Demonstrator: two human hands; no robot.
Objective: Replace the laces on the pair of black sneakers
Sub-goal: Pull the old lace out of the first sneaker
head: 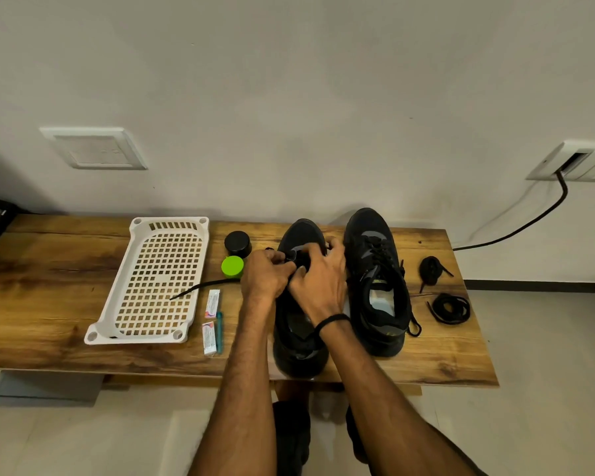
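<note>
On the counter (426,355) dead centre, left hand (267,276) pinching a floppy, light black lace (203,286), right hand (318,280) curled round the soft upper of the sneaker (298,359) (probably best grabbing the stiff tip), second sneaker (368,225) just beside.

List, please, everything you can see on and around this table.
table: one, brown wood, against wall
tray: one, white, perforated, table's left
jar: one, black, near sneaker toes
green-capped container: one, right of tray
sachets: two, white-pink, right of tray
sneakers: two, black, table centre
trailing lace: one, black, end on tray
coiled laces: two, black, right of sneakers
cable: one, black, from wall socket
left hand: pinches trailing lace at left sneaker
right hand: grips left sneaker's upper
</note>
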